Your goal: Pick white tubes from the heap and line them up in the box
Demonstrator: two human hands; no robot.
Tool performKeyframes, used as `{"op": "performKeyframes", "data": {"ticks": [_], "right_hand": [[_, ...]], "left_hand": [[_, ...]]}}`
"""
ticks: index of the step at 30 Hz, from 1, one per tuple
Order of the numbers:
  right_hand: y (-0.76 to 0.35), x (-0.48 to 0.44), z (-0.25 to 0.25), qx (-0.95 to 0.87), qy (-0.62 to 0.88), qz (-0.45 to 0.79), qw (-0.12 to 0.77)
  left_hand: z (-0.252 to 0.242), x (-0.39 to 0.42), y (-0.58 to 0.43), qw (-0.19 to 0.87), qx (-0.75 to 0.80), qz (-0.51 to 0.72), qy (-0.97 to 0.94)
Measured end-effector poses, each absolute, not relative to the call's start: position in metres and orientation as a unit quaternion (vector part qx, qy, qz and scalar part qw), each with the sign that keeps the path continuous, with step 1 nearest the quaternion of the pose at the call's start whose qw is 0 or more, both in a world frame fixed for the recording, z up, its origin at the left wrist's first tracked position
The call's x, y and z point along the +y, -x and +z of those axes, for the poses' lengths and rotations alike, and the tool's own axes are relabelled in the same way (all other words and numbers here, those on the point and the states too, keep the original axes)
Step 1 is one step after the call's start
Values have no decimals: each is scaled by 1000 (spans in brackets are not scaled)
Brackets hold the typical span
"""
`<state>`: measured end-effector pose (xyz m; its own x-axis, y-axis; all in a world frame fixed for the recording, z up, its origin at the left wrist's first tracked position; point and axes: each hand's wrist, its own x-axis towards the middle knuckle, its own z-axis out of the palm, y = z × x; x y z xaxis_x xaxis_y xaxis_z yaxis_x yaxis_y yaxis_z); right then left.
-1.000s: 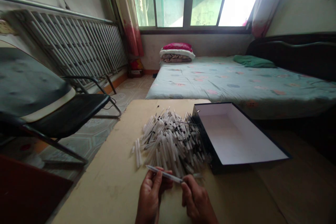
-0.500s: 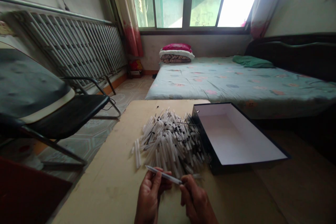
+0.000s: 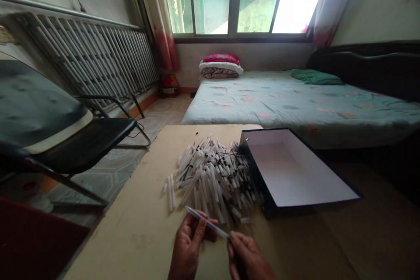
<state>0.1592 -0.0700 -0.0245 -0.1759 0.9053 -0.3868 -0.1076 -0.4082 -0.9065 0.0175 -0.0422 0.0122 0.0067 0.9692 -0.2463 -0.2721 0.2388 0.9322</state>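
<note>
My left hand point(image 3: 187, 249) and my right hand point(image 3: 247, 259) are low in the view, both pinched on one thin white pen point(image 3: 206, 222) held slantwise between them, its left end higher. My left fingers wrap its upper part, and my right fingertips grip its lower right end. Just beyond the hands lies a big heap of white pens point(image 3: 212, 175) with black tips on the tan table point(image 3: 138, 232). An open black box point(image 3: 297, 170) with a white inside stands right of the heap, and nothing lies in it.
A black metal chair point(image 3: 75, 148) with a grey cushion stands at the left by a slatted rack. Beyond the table is a bed point(image 3: 295, 105) with folded bedding under a window.
Both hands have dropped slightly towards me with the pen, and the pen is tilted a bit more steeply. The heap and box have not moved.
</note>
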Motion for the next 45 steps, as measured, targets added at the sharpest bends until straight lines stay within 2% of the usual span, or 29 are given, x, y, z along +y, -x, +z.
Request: {"op": "performKeyframes", "data": {"ticks": [2, 7, 11, 15, 20, 22, 27, 29, 34, 38, 42, 45], "right_hand": [[-160, -70, -23, -414, 531, 635, 378], [-162, -76, -20, -561, 590, 391, 428], [-164, -79, -25, -593, 589, 327, 440], [-162, -80, -31, -593, 574, 337, 454], [-156, -81, -29, -473, 559, 529, 429], [-156, -80, -26, -450, 549, 569, 416], [-166, -80, -24, -566, 561, 417, 438], [-171, -81, -25, -564, 582, 389, 439], [-186, -83, -26, -440, 646, 366, 505], [-193, -82, -22, -400, 643, 380, 531], [-195, -81, -21, -377, 638, 398, 541], [-197, -81, -21, -379, 639, 395, 540]], "left_hand": [[11, -42, -18, 616, 493, 499, -359], [10, -42, -21, 628, 488, 496, -349], [10, -41, -24, 631, 494, 507, -317], [12, -40, -24, 641, 495, 508, -293], [16, -40, -21, 640, 481, 509, -317], [16, -40, -21, 639, 474, 507, -331], [11, -41, -31, 649, 448, 437, -432], [10, -38, -36, 601, 475, 406, -499], [10, -24, -46, 312, 450, 347, -761], [8, -15, -61, 144, 411, 260, -862], [3, -10, -72, 83, 422, 210, -878], [0, -8, -71, 113, 417, 243, -869]]}}
